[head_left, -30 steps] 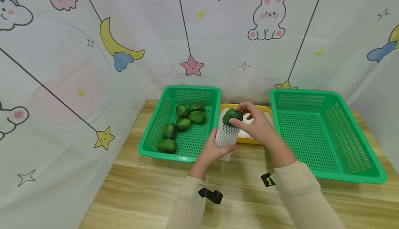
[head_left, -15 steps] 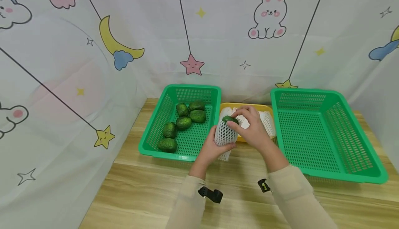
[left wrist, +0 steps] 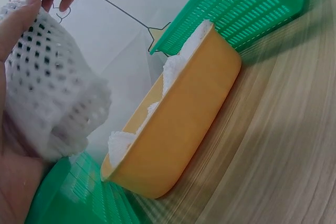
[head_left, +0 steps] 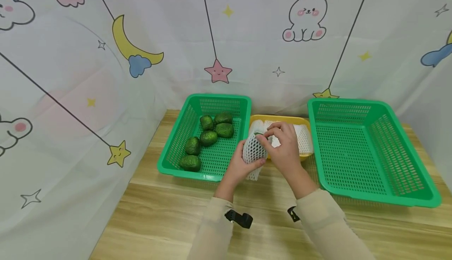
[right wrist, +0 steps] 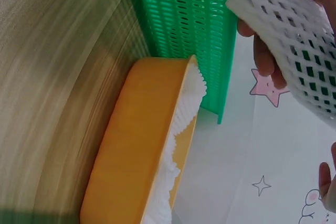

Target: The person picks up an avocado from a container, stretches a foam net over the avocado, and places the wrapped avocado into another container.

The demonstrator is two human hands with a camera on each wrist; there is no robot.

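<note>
In the head view my left hand [head_left: 241, 166] holds a white foam net sleeve [head_left: 255, 150] from the left, fingers and thumb wrapped around it. A dark green avocado sits inside, showing through the mesh, with a sliver of its top at the sleeve's upper opening. My right hand [head_left: 285, 150] pinches at that upper rim with thumb and curled fingers. The sleeve's loose lower end hangs below the left hand, and in the left wrist view this foam net [left wrist: 52, 77] gapes open at that end. Several more avocados [head_left: 208, 138] lie in the left green basket [head_left: 173, 173].
A yellow tray [head_left: 279, 118] with more white foam nets [head_left: 303, 139] stands behind the hands, between the two baskets. On the right is a second green basket [head_left: 353, 162] with a bare slatted floor. Wooden table [head_left: 169, 220] lies in front; a printed curtain [head_left: 247, 36] hangs behind.
The avocado has sunk into the foam net until nearly covered. My right hand has moved down and slightly left with it, from gripping the avocado to pinching the rim.
</note>
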